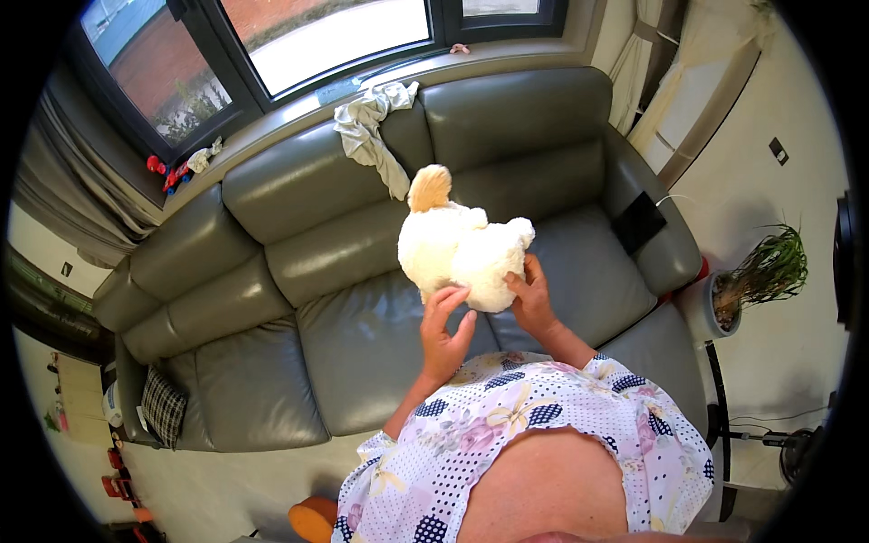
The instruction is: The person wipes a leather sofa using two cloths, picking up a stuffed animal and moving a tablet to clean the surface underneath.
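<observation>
A cream plush toy (455,254) with a tan, furry tuft at its upper left is held up in front of the sofa. My right hand (534,298) grips its lower right side, thumb in front. At the toy's lower edge, the fingertips of my left hand (445,332) touch the plush, with thumb and fingers apart. Behind the toy stretches a grey-green leather sofa (373,346). A crumpled pale grey cloth (370,129) drapes over its backrest.
A dark flat device (639,222) with a white cable rests on the right armrest. Beside that end stands a potted plant (730,305). A checked cushion (163,407) leans at the left end. Red-and-blue toys (170,173) sit on the windowsill. An orange round object (313,519) is near the floor.
</observation>
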`<state>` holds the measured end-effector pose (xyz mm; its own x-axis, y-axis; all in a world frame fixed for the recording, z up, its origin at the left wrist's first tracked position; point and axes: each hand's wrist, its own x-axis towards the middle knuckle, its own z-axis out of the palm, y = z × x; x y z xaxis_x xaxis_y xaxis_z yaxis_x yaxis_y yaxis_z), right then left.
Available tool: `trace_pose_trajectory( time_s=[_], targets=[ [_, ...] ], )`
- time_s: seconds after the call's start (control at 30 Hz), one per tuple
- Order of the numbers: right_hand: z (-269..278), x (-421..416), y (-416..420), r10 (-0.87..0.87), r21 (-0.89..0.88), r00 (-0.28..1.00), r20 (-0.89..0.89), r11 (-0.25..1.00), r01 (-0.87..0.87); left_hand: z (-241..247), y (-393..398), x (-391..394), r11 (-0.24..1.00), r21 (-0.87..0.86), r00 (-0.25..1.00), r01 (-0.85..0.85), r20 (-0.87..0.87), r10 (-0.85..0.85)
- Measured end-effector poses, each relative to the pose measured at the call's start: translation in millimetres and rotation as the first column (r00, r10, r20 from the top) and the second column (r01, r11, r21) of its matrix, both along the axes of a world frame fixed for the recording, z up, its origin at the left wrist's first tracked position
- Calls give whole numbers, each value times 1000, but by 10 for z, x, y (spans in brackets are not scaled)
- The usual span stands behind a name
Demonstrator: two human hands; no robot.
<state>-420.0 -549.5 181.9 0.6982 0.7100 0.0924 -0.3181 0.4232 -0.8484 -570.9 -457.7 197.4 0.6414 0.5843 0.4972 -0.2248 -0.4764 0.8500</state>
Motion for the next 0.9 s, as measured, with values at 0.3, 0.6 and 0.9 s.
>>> trace_pose_trajectory(
  time_s=[0.3,0.6,0.9],
  targets=[
    [68,-58,-17,239,205,945,-223,959,-194,-277,-57,94,530,-788,948,314,288,-133],
    [-4,-51,-63,407,-370,913,40,854,-365,-226,186,65,392,-876,941,283,332,63],
    [312,242,-113,92,-410,833,545,896,169,-168,231,98,536,-841,997,78,81,-17]
  ],
)
